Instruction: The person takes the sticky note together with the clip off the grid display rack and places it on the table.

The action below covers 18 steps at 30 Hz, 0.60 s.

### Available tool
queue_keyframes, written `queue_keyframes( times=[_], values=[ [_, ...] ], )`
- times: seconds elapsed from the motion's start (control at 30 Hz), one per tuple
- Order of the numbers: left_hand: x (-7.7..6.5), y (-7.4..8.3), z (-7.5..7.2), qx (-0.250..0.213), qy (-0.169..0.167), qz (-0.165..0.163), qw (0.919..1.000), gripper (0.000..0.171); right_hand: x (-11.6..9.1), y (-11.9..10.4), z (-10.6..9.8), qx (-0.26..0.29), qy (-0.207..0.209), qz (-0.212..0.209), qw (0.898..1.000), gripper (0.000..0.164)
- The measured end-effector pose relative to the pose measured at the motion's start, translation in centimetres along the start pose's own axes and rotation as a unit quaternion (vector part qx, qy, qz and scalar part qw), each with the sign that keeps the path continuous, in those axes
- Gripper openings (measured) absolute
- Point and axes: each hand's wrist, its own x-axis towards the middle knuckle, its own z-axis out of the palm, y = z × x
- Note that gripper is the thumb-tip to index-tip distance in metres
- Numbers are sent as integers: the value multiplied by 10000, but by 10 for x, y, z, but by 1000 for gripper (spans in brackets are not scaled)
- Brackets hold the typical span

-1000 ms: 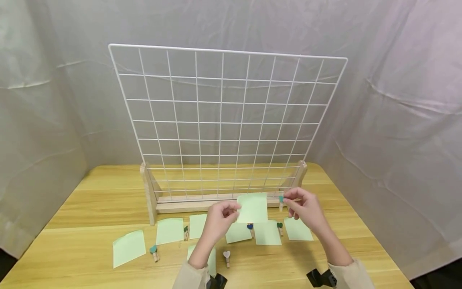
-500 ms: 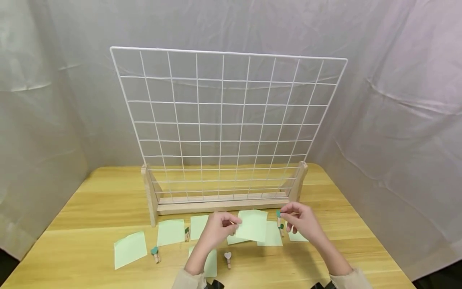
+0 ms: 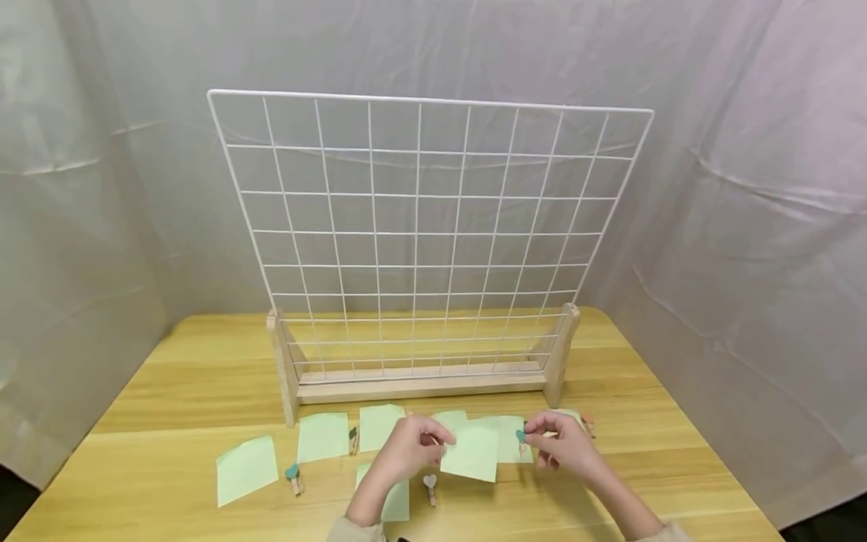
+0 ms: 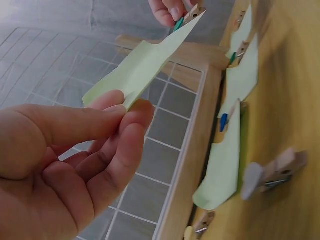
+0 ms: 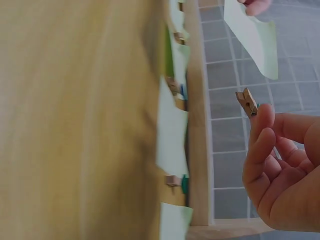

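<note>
My left hand [image 3: 412, 452] pinches a pale green paper note [image 3: 469, 452] by its left edge, raised over the table. The note bends slightly in the left wrist view, where thumb and fingertips hold one end. To its right, my right hand [image 3: 562, 444] holds a small wooden clothespin [image 5: 247, 102] with a teal heart [image 3: 521, 436] on it, between thumb and fingers. The pin's wooden jaws point away from the fingertips, a short gap from the note. Both hands are in front of a white wire grid panel [image 3: 420, 99] standing in a wooden base [image 3: 420, 388].
More green notes lie in a row before the base, such as one at left [image 3: 247, 470] and another [image 3: 323, 438]. Between and near them are heart clothespins, one teal [image 3: 293, 479] and one white [image 3: 430, 488]. Grey curtain [image 3: 745, 263] surrounds the wooden table [image 3: 149, 444].
Both hands have come down and back toward me, away from the grid, carrying the note and the clothespin along. The clothespin stays just right of the note.
</note>
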Motion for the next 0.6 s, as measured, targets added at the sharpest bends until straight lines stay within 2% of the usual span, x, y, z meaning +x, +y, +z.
queue_keyframes(
  times=[0.13,0.37,0.6],
  values=[
    [-2,-2,4,60,-133,-188,9997,15,0,8,4,-60,-230,-30,9997,16],
    [-5,-8,10,276,-343,-386,9983,11,1,19,11,-434,-345,-2,9985,9],
    [-7,-12,18,458,-449,-586,9962,14,0,26,14,-491,-548,76,9973,6]
  ],
)
